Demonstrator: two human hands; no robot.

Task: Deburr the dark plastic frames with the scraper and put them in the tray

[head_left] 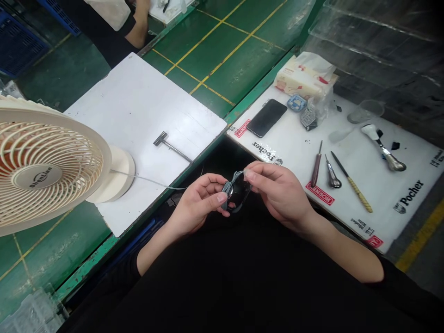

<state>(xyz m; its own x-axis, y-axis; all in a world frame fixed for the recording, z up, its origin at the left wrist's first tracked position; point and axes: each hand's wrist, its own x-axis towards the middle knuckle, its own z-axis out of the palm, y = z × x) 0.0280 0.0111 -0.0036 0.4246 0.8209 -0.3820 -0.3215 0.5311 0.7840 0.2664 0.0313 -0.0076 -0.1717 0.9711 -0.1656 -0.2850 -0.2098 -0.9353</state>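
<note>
Close to my body, my left hand (pixel 204 200) grips a small dark glossy part (pixel 238 192) with thin grey strands (pixel 229 186) bunched around it. My right hand (pixel 275 187) pinches the upper end of the grey strands between thumb and forefinger. A dark loop hangs from the part between the two hands. What kind of part it is I cannot make out, and my fingers cover some of it. A thin grey cord (pixel 152 181) runs from the fan base toward my left hand and passes out of sight behind it.
A cream fan (pixel 38 175) and a T-shaped metal tool (pixel 175 150) stand on the white board (pixel 138 92) at left. The right-hand mat (pixel 374 222) bears a phone (pixel 267 118), tissue pack (pixel 301 76), screwdriver (pixel 316 166), file (pixel 352 181) and plastic cup (pixel 366 111). Another person's arm (pixel 138 25) shows behind.
</note>
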